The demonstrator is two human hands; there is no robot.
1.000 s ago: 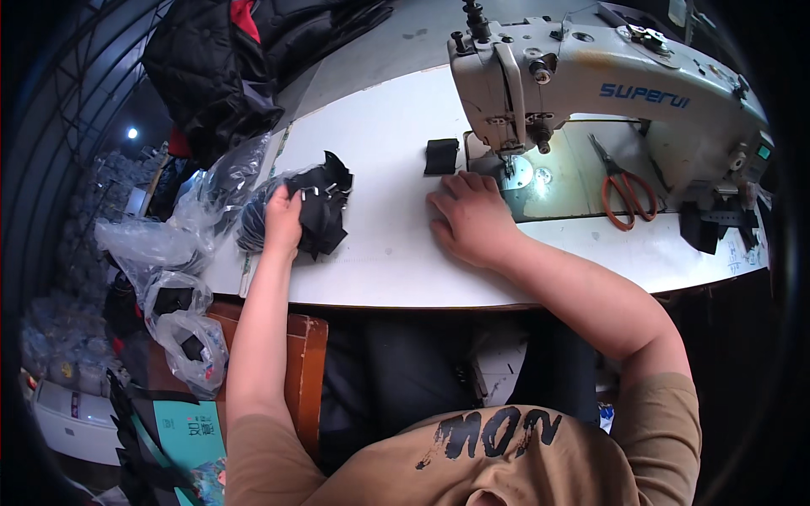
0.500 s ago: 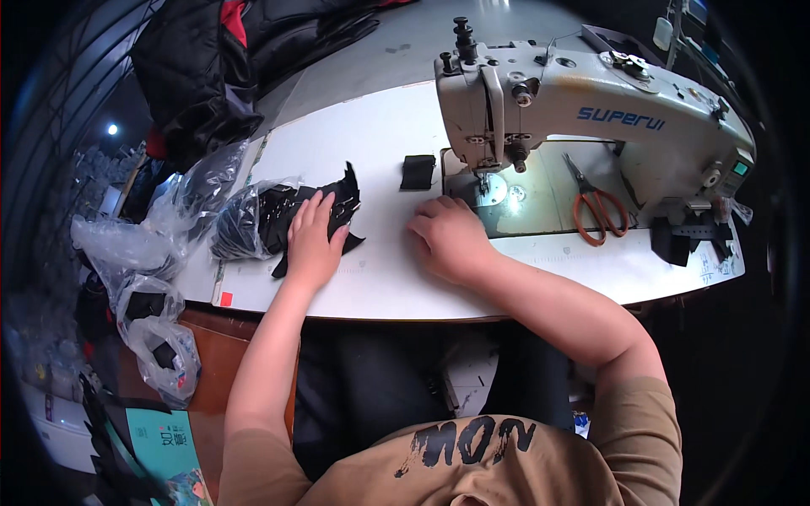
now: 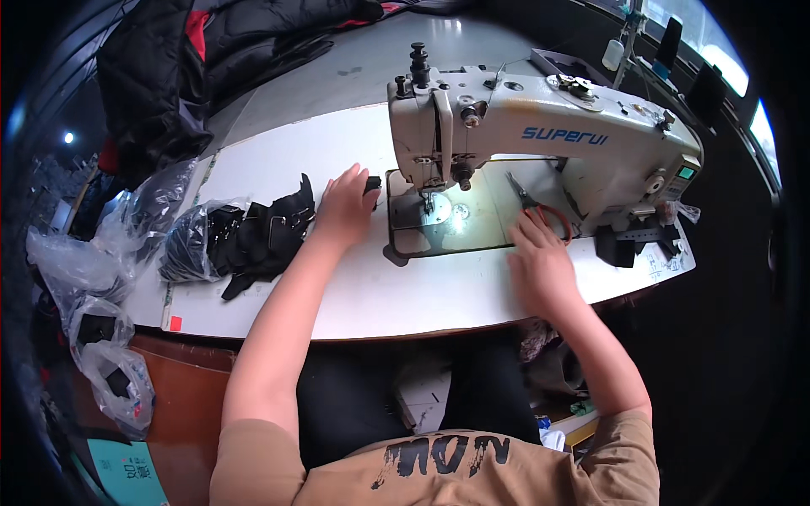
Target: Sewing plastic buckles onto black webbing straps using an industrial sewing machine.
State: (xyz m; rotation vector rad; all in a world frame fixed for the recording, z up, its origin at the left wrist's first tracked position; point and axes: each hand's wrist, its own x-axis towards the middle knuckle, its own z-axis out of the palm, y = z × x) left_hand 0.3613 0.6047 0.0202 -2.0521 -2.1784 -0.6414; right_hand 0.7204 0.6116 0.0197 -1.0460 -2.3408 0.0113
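Note:
On the white sewing table, my left hand lies with fingers stretched at the left edge of a small black fabric piece, partly covering it. My right hand is over the orange-handled scissors. Its fingers reach onto the near handle loop and hide part of it; the blades point away toward the sewing machine's needle area. Left of my left hand is a pile of black straps or fabric pieces, partly inside a clear plastic bag.
The sewing machine stands at the back right, its lamp lighting the metal bed plate. Black strap pieces lie at the table's right end. Plastic bags hang over the left edge. Black quilted fabric is heaped behind.
My left hand has left the black pile and moved right to the small fabric piece. My right hand has moved right from beside the needle area to the scissors. The view has shifted.

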